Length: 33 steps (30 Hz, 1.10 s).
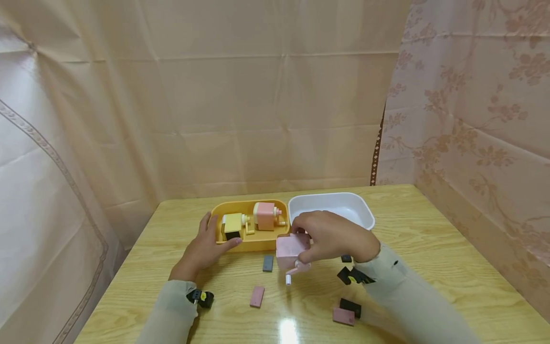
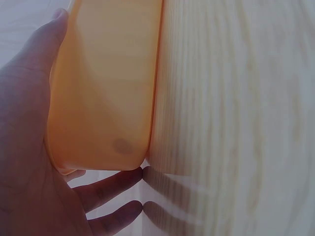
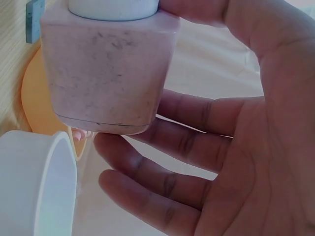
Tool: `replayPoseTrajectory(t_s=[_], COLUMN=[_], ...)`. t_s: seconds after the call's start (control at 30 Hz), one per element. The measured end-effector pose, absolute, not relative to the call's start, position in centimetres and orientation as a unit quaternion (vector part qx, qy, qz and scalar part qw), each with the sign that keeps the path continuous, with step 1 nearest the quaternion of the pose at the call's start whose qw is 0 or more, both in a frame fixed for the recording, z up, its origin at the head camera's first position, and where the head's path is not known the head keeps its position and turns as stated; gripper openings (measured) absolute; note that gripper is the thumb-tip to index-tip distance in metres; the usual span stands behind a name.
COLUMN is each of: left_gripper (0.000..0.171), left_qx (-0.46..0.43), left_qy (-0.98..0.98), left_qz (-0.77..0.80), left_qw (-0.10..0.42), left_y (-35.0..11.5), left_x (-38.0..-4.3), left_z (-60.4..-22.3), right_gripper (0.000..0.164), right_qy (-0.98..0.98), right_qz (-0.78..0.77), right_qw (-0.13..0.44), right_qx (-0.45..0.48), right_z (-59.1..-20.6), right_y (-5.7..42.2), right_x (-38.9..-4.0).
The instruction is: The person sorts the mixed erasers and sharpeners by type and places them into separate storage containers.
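My right hand (image 1: 333, 234) grips a light pink hand-crank pencil sharpener (image 1: 292, 251) between thumb and fingers, in front of the trays. Its crank points toward me. Dark smudges mark the sharpener's body (image 3: 108, 69) in the right wrist view. My left hand (image 1: 204, 251) holds the left end of a yellow tray (image 1: 253, 246), thumb along the front rim and fingers around the end wall. Inside that tray lie a yellow pencil sharpener (image 1: 233, 223) and a salmon-pink pencil sharpener (image 1: 265, 216), both with cranks.
A white tray (image 1: 365, 215) adjoins the yellow one on the right. Small flat blocks lie on the wooden table (image 1: 232, 315): a grey one (image 1: 268, 263), a pink one (image 1: 257, 296), another pink one (image 1: 343, 316) against a black one (image 1: 351, 307). A dark block (image 1: 346, 258) shows beneath my right wrist.
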<state>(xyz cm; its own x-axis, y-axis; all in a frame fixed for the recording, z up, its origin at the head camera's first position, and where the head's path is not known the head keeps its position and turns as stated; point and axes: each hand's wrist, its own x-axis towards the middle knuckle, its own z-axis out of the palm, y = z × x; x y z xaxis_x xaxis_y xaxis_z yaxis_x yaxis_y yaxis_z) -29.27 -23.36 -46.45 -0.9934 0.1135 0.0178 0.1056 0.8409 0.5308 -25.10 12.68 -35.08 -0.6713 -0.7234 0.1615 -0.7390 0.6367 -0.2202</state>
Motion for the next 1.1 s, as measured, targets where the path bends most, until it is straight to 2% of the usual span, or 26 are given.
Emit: replayPoseTrajectory(t_s=[0.6,1.1], left_gripper=[0.121,0.12], left_qx=[0.058,0.054], left_qy=[0.96,0.96], left_qz=[0.273,0.274], left_qw=[0.009,0.01], left_y=[-23.3,-23.3], left_x=[-29.3,-29.3], left_z=[-46.3,-46.4], right_gripper=[0.032,0.037], right_qy=[-0.902,-0.91], right_qz=[0.166,0.181], right_qw=[0.044,0.043], right_qx=[0.397,0.369], right_z=[-34.7,-33.8], right_y=[11.6,10.5], right_x=[-27.9,-29.3])
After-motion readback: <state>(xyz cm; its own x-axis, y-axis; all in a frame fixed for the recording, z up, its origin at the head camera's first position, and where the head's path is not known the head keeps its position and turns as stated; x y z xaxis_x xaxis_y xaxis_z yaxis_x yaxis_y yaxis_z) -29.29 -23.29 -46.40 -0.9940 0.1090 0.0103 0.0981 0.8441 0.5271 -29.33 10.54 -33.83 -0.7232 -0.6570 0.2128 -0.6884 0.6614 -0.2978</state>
